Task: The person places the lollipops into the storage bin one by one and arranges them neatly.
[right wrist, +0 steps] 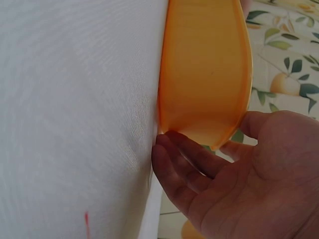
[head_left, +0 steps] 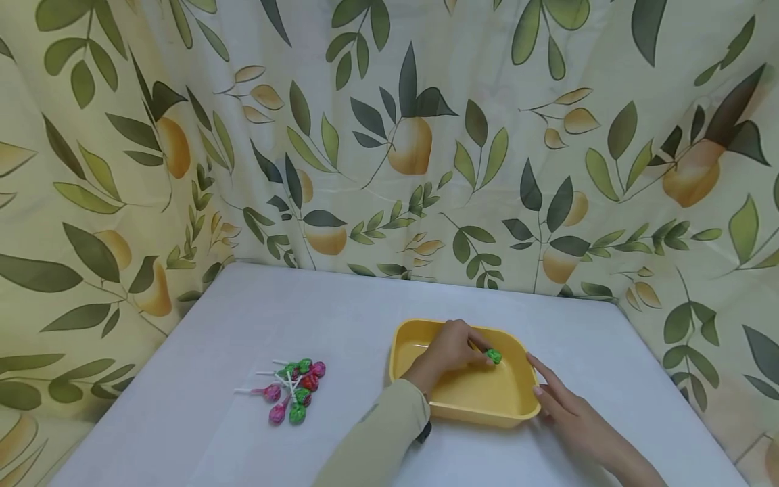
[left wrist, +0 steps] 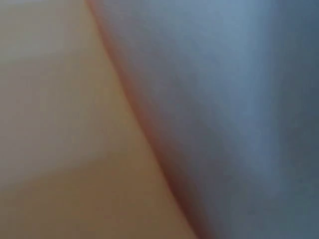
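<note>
- Nearest the head camera, a pale green sleeve [head_left: 377, 433] is seen reaching up to the yellow tray [head_left: 468, 396] (a dark object is half hidden at its cuff).
- Inside the tray, toward its right wall, a green-wrapped lollipop [head_left: 493, 356] is pinched by thumb and fingers of the left hand [head_left: 452, 350]; how its stick lies cannot be told.
- Against the tray's right rim, the right hand [head_left: 562, 406] is rested, index finger and thumb spread apart.
- Left of the tray, a loose cluster of lollipops [head_left: 302, 396] is gathered on the white tabletop [head_left: 341, 304], with a wide strip of cloth left between the two.
- Behind the tray, room is left before the table's far edge, met by a leaf-patterned curtain [head_left: 365, 226].
- By the left wrist view, only blurred tan and grey-blue areas are given; the fingers cannot be told there.
- By the right wrist view, the tray's outer wall is shown upright, its corner touched by slightly bent fingers, the thumb held apart at the rim (a red mark [right wrist: 87, 224] is seen on the cloth).
</note>
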`<state>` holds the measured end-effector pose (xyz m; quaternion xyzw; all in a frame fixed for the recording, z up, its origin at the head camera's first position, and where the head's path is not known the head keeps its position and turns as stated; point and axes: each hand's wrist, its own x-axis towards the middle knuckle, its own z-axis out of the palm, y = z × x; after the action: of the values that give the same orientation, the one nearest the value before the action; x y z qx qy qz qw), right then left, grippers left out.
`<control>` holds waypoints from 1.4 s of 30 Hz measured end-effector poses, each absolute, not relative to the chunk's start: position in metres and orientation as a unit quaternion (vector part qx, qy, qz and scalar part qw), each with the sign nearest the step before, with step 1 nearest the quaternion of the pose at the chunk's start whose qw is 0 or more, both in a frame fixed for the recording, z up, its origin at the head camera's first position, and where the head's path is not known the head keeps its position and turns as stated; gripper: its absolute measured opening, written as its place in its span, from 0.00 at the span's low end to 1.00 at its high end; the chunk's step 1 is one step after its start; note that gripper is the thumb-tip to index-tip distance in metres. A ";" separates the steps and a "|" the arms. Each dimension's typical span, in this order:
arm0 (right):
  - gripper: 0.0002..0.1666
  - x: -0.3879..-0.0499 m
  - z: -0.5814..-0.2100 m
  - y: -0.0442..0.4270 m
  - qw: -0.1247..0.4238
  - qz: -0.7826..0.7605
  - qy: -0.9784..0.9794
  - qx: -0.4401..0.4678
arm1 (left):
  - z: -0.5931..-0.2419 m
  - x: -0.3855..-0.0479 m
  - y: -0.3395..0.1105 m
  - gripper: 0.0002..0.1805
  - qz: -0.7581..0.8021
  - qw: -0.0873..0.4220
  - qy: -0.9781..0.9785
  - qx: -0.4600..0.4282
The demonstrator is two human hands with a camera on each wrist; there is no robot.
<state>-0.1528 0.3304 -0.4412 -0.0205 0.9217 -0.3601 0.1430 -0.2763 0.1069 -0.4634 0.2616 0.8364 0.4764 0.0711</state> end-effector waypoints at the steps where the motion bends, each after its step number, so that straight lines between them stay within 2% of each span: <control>1: 0.41 -0.153 -0.441 0.330 0.144 -0.361 0.921 -0.018 | -0.464 -0.276 0.108 0.09 0.468 0.069 0.841 0.263; 7: 0.42 -0.152 -0.442 0.328 0.144 -0.362 0.921 -0.009 | -0.466 -0.272 0.112 0.10 0.427 0.075 0.865 0.255; 32: 0.43 -0.155 -0.440 0.330 0.154 -0.361 0.920 -0.004 | -0.464 -0.270 0.112 0.12 0.426 0.074 0.875 0.218; 42: 0.44 -0.154 -0.441 0.332 0.151 -0.358 0.921 -0.008 | -0.461 -0.270 0.111 0.12 0.401 0.056 0.888 0.218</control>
<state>-0.1542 0.3315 -0.4407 -0.0085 0.9215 -0.3577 0.1512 -0.2700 0.1109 -0.4612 0.2184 0.8877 0.4013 0.0564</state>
